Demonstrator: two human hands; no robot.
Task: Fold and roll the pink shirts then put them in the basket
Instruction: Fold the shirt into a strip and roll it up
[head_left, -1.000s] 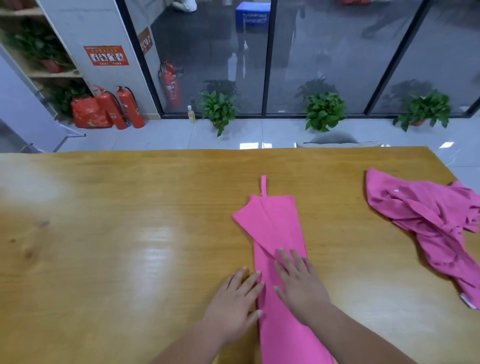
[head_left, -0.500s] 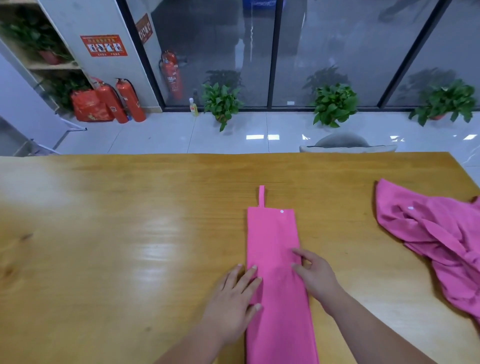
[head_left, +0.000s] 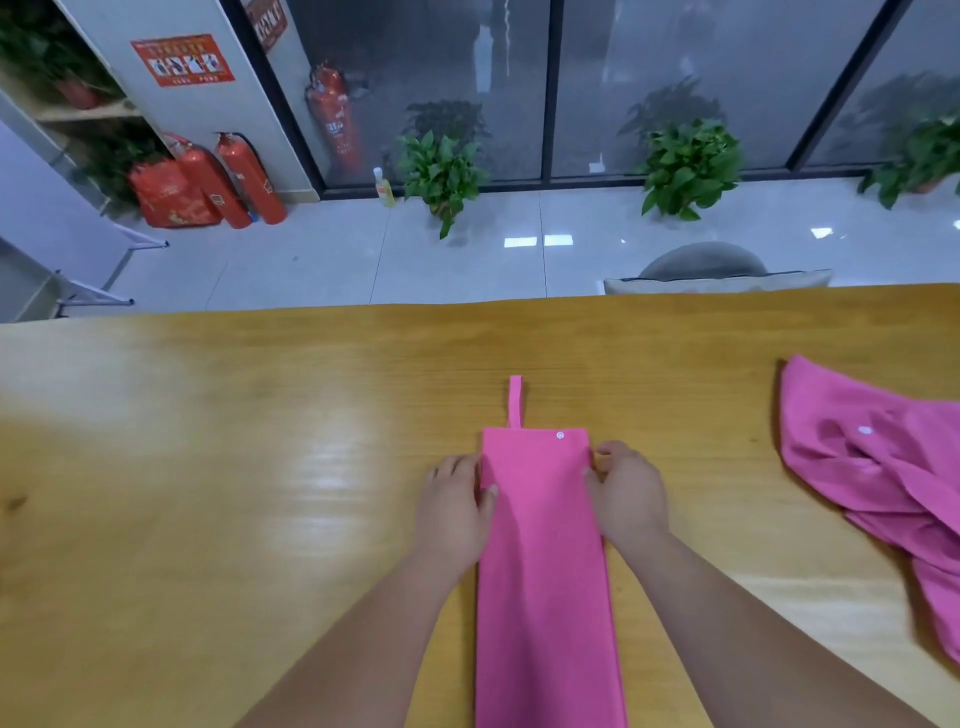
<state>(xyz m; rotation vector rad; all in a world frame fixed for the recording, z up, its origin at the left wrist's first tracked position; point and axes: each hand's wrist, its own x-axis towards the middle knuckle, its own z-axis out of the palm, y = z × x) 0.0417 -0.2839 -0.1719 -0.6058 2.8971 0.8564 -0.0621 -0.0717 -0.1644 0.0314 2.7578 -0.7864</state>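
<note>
Head view: folded pink shirt (head_left: 545, 571) lies as a narrow strip on the table (head_left: 208, 493), running 6 to 12 o'clock. Bare wood at 9, crumpled pink shirt (head_left: 872, 483) at 3. Left hand (head_left: 454, 512) pinches the strip's left edge and right hand (head_left: 628, 499) its right edge, near the far end, fingers curled.

Our left hand (head_left: 452, 514) and right hand (head_left: 626, 499), bare like the forearms behind them; fingernails trimmed short, wrists uncovered to the frame's edge.
</note>
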